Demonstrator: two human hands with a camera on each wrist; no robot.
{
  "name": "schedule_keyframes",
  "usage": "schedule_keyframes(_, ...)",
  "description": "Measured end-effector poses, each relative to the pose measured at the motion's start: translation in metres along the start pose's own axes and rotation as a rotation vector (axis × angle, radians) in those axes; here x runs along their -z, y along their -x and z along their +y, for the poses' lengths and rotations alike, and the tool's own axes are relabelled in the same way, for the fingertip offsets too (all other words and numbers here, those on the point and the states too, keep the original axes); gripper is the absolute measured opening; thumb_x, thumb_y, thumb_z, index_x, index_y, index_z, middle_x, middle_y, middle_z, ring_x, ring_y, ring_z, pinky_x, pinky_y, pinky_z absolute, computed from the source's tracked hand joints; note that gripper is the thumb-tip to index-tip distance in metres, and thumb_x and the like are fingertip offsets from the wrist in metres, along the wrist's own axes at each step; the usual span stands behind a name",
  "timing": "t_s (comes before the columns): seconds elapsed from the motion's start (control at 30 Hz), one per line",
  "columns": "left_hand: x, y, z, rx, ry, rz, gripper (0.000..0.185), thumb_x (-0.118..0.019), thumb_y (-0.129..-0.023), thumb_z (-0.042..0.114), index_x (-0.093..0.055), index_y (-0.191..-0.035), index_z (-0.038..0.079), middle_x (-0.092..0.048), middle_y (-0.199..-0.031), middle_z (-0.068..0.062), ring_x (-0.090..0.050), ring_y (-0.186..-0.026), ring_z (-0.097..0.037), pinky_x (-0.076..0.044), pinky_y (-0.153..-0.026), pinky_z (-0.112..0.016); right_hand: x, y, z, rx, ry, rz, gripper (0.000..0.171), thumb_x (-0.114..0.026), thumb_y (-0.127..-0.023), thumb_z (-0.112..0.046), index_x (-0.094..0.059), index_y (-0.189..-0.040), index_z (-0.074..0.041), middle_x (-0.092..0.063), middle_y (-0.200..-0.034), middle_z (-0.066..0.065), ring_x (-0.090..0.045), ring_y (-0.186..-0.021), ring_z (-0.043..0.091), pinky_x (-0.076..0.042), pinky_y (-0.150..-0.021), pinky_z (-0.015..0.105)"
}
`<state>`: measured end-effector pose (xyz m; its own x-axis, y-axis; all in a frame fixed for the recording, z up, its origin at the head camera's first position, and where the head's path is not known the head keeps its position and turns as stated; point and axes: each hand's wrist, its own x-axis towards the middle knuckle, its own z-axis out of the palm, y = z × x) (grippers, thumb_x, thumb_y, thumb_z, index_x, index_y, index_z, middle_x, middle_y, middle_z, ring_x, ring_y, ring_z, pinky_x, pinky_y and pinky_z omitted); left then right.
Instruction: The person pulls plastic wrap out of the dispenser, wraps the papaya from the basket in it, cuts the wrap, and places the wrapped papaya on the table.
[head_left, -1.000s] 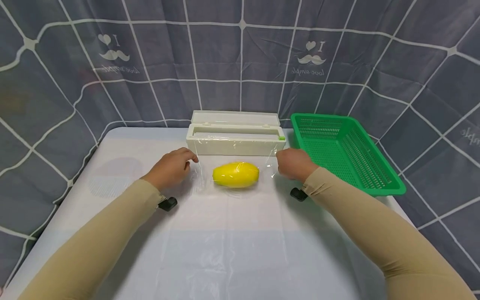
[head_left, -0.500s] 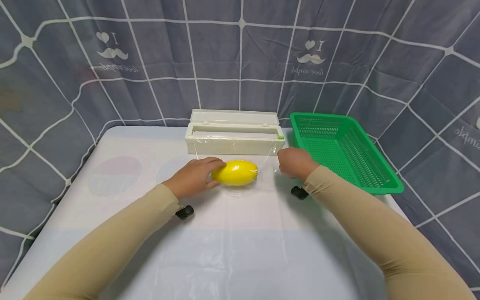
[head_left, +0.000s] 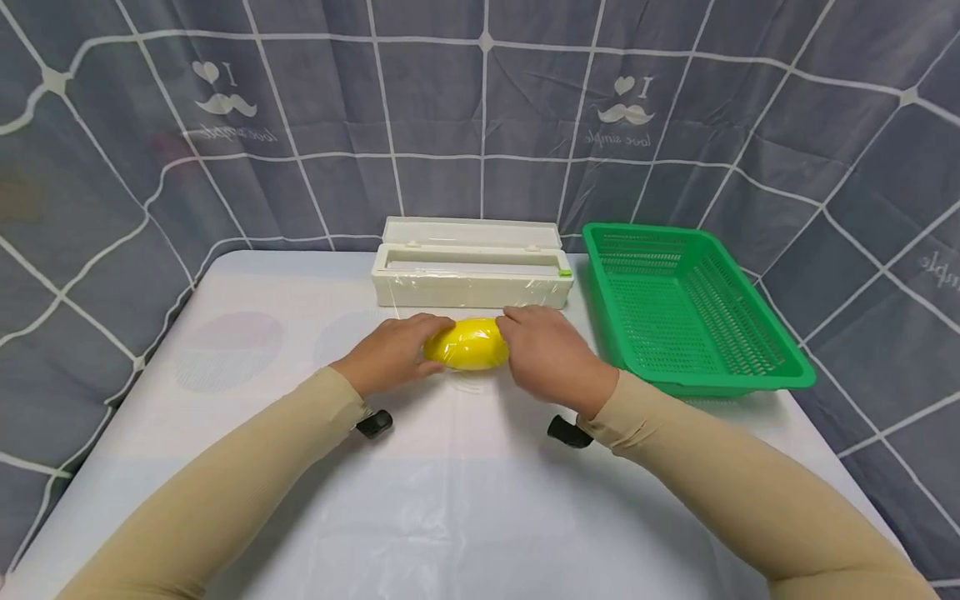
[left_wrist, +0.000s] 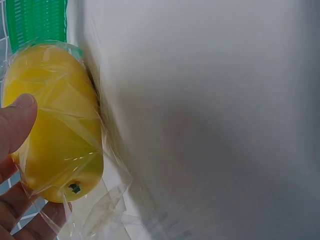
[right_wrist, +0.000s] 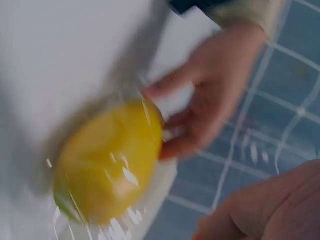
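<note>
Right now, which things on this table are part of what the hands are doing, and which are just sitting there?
In use: yellow fruit, cling film round it, left hand, right hand, film dispenser box.
Lying about: green basket, white table.

Printed twice on grey backdrop curtain (head_left: pixel 480 125), mirror-reversed: "I", heart and moustache motif above script reading "love simple"; partial repeat at right edge; no other legible text noted.
</note>
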<state>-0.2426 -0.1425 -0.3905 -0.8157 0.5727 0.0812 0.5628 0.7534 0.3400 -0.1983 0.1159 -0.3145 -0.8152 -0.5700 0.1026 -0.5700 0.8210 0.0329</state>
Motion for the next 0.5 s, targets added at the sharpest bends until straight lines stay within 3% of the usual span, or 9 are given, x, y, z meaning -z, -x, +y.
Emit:
schedule_keyframes(0.1,-0.002,-0.002,0.001,-0.012,-0.01,0.002,0.068,-0.082,-0.094,0.029,-0.053,-0.151,0.008,-0.062,-0.147,-0.009,-0.06,-0.135,-0.028,-0.048,-0.114,-0.054,0.004,0.002,0.018,-0.12,0.048,-0.004,0.03,-0.067,-0.096,-0.013,-0.069,-0.119,0.005,-0.073,-0.121,0.02,-0.069,-0.115,0.038,-0.054,-0.104,0.051)
schedule_keyframes(0.2,-0.002,-0.002,0.001,-0.006,-0.027,0.002,0.067,-0.081,-0.094,0.029,-0.053,-0.151,0.008,-0.061,-0.147,-0.009,-0.06,-0.135,-0.027,-0.047,-0.114,-0.054,0.002,0.003,0.037,-0.215,0.087,-0.028,0.02,-0.073,-0.093,-0.016,-0.069,-0.098,0.003,-0.071,-0.093,0.017,-0.068,-0.087,0.036,-0.059,-0.081,0.05)
schedule_keyframes(0.27,-0.002,-0.002,0.001,0.002,-0.031,0.001,0.066,-0.081,-0.094,0.03,-0.054,-0.15,0.009,-0.061,-0.147,-0.008,-0.059,-0.136,-0.027,-0.047,-0.114,-0.055,0.0,0.003,0.042,-0.257,0.077,-0.059,0.021,-0.073,-0.094,-0.017,-0.068,-0.096,0.003,-0.069,-0.09,0.017,-0.066,-0.083,0.036,-0.058,-0.075,0.051)
schedule_keyframes(0.37,-0.001,-0.003,0.002,0.004,-0.032,0.001,0.065,-0.082,-0.093,0.031,-0.054,-0.149,0.01,-0.061,-0.147,-0.007,-0.059,-0.136,-0.026,-0.046,-0.114,-0.055,-0.003,0.0,0.04,-0.255,-0.041,-0.059,0.037,-0.07,-0.097,-0.019,-0.065,-0.124,0.007,-0.072,-0.118,0.023,-0.069,-0.107,0.041,-0.059,-0.095,0.053)
schedule_keyframes(0.43,-0.001,-0.003,0.003,0.004,-0.031,0.002,0.065,-0.082,-0.093,0.031,-0.055,-0.149,0.009,-0.061,-0.147,-0.008,-0.059,-0.135,-0.027,-0.046,-0.115,-0.055,-0.007,-0.006,0.035,-0.25,-0.179,-0.065,0.06,-0.069,-0.1,-0.022,-0.048,-0.148,0.007,-0.064,-0.142,0.025,-0.063,-0.128,0.043,-0.052,-0.11,0.053)
schedule_keyframes(0.5,-0.002,-0.004,0.005,0.009,-0.025,0.001,0.066,-0.082,-0.093,0.03,-0.054,-0.148,0.009,-0.061,-0.148,-0.009,-0.059,-0.135,-0.028,-0.046,-0.115,-0.054,-0.014,-0.013,0.033,-0.25,-0.299,-0.076,0.074,-0.067,-0.103,-0.024,-0.03,-0.161,0.004,-0.056,-0.152,0.025,-0.058,-0.137,0.043,-0.047,-0.116,0.054)
